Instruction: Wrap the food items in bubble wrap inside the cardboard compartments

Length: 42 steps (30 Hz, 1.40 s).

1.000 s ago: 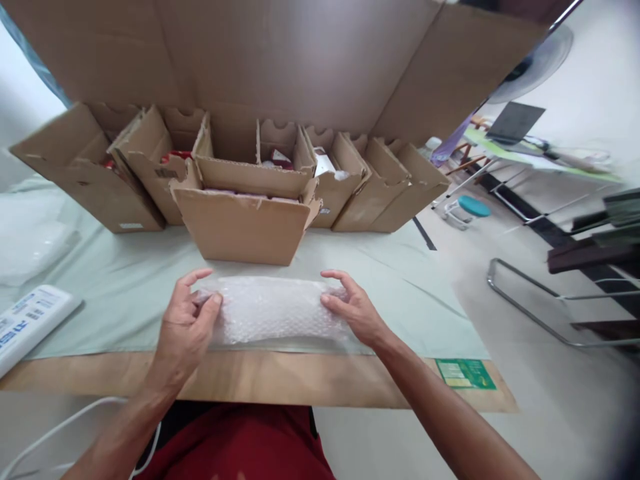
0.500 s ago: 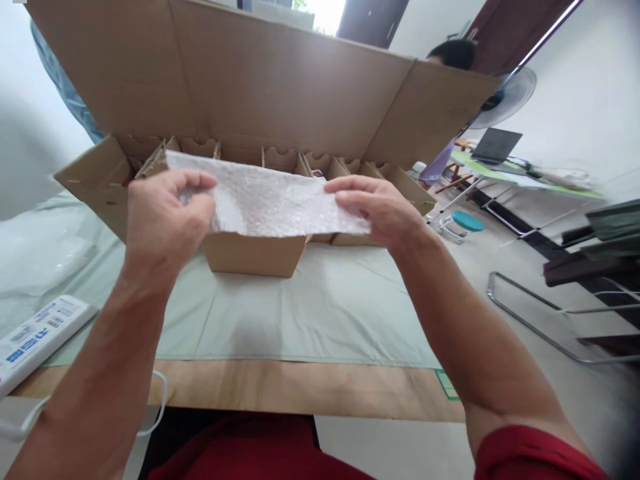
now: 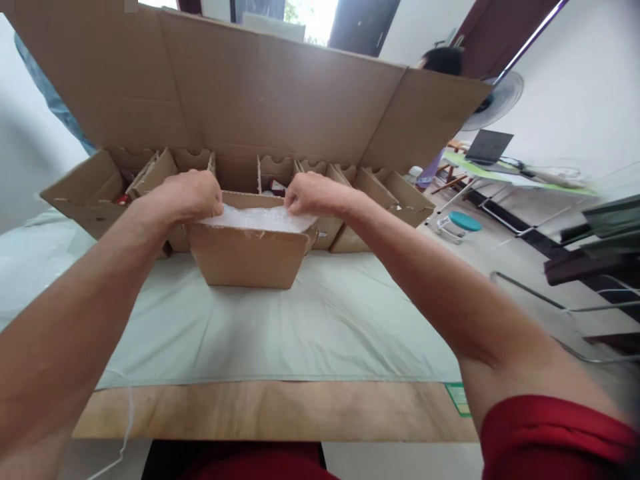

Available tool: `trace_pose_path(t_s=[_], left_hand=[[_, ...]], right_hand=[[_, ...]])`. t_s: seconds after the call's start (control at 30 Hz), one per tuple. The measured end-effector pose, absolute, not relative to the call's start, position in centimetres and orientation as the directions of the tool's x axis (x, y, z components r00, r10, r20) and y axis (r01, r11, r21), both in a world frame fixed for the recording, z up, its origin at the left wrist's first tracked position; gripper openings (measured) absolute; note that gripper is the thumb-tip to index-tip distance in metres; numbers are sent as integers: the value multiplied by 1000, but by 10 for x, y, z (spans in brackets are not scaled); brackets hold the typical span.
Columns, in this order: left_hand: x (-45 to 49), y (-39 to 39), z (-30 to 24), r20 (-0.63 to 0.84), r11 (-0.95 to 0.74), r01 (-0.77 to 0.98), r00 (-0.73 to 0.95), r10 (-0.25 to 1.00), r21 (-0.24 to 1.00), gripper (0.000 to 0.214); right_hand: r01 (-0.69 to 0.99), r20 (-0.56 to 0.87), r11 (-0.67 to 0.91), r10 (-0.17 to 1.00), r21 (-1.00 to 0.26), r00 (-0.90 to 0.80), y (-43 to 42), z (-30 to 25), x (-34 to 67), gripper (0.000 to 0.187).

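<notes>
A small open cardboard box stands on the pale green sheet in front of me. A folded piece of bubble wrap lies across its open top. My left hand is closed on the wrap's left end at the box's left rim. At the right end, my right hand grips the wrap with its fingers curled down over the back rim. Both arms reach forward over the sheet.
Behind the small box stands a long cardboard carton with a raised lid and divided compartments holding red and white items. The wooden table edge is near me. A fan, a laptop and metal frames stand to the right, where another person's head shows.
Both hands lifted the bubble wrap off the sheet, carried it up and forward, and lowered it onto the open top of the small box. The white item at the left edge has left the view.
</notes>
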<state>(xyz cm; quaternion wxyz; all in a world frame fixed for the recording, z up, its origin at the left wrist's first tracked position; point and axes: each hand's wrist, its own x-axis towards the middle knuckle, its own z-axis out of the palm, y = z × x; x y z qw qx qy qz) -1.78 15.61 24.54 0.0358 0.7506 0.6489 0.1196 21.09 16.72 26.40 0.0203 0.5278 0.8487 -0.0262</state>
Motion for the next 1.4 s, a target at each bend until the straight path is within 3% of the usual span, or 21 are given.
trace_pose_path(t_s=[0.1,0.3,0.5,0.67,0.9,0.97,1.03,1.13,1.2,1.23,1.3,1.33,1.4], left_hand=[[-17,163,239,9,-106,992,106,994,65,21],[-12,170,235,-152,-203,974,187,971,-97,24],[-11,175,226,-189,-246,968,232,954,-55,22],[-23,169,240,-179,-218,976,215,960,7,30],[-21,168,234,-212,-131,991,125,969,-15,15],[-24,171,229,-197,-144,989,147,969,30,13],[-32,167,228,-74,-161,982,168,983,102,17],[-43,140,228,342,-202,952,115,933,231,35],[-48,114,217,635,-267,871,-65,770,412,37],[-49,102,208,699,-305,790,-208,684,533,37],[-50,86,181,656,-375,558,-478,585,741,46],[-49,84,165,571,-389,419,-565,595,820,52],[-46,89,137,429,-369,226,-582,691,901,64]], right_hand=[[875,-72,481,876,49,-477,168,253,209,27],[819,-235,510,857,262,-459,166,239,204,28],[789,-243,546,836,283,-491,160,239,205,28],[792,-182,588,807,164,-562,158,253,218,28],[782,-280,593,797,194,-535,150,247,205,25],[780,-244,601,794,175,-557,149,242,208,24],[781,-152,614,788,118,-597,147,241,216,27],[809,115,588,804,-3,-583,135,241,236,32],[815,308,569,800,-113,-515,121,238,253,33],[806,391,566,791,-173,-472,114,235,261,34],[772,516,567,771,-288,-374,101,222,276,34],[750,559,569,762,-338,-327,96,213,282,33],[712,606,576,750,-401,-265,89,193,287,34]])
